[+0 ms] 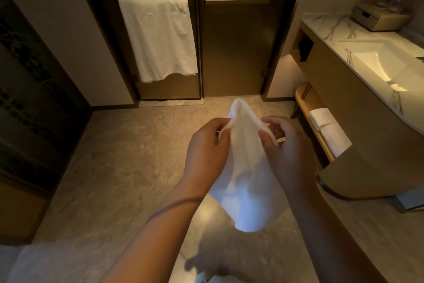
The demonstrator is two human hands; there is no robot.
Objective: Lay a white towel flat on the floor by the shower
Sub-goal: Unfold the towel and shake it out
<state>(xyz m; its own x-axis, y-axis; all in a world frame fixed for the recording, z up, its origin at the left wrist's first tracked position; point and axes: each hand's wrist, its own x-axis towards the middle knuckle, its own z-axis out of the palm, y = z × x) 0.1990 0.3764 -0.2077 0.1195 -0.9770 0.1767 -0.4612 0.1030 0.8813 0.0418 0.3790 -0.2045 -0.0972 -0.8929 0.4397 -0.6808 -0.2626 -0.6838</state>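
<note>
A white towel (246,168) hangs bunched in the air in front of me, above the stone floor (128,156). My left hand (206,152) pinches its upper edge on the left side. My right hand (286,152) pinches the upper edge on the right, fingers curled round the cloth. A peak of the towel sticks up between the two hands, and the rest droops below them. The shower doors (231,49) stand straight ahead, beyond the hands.
Another white towel (158,39) hangs on the left door's bar. The vanity with its sink (378,65) runs along the right, with folded white towels (330,129) on its low shelf. A dark patterned panel (29,99) lines the left wall.
</note>
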